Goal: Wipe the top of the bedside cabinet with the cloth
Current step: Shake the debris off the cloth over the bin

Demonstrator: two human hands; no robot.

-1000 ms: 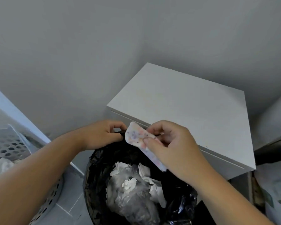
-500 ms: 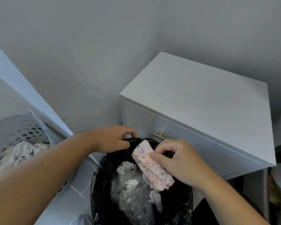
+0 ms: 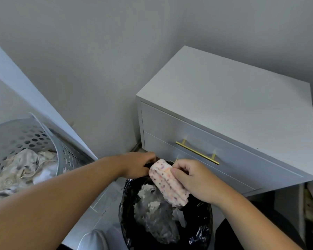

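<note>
White laminate on the bedside cabinet (image 3: 229, 105), standing in the corner against a grey wall (image 3: 98, 60); top surface bare, two drawer fronts below it, the upper one with a slim brass bar handle (image 3: 197, 152). Cloth (image 3: 167, 184) not on the cabinet: pale pink with small dark and orange dots, rolled or folded into a thick strip, held low in front of the drawers and over the mouth of a bin. Right hand (image 3: 195, 179) pinches the cloth's upper end, thumb on the near side, curled fingers behind; the lower end hangs free, slanting down toward the right above the bin contents. Left hand (image 3: 136, 165) reaches in from the left, clenched on the far rim of the black bin liner (image 3: 126, 193), knuckles just beside the cloth's top end; whether it also touches the cloth I cannot tell. Bin (image 3: 166, 213) sits on the floor just in front of the cabinet's left corner, lined in glossy black plastic, holding crumpled white paper and clear plastic wrap (image 3: 155, 212). Far left: grey perforated laundry basket (image 3: 25, 134) with rumpled light fabric (image 3: 20, 168) inside, well apart from the cabinet. Pale slanted panel edge (image 3: 34, 98) runs behind the basket.
</note>
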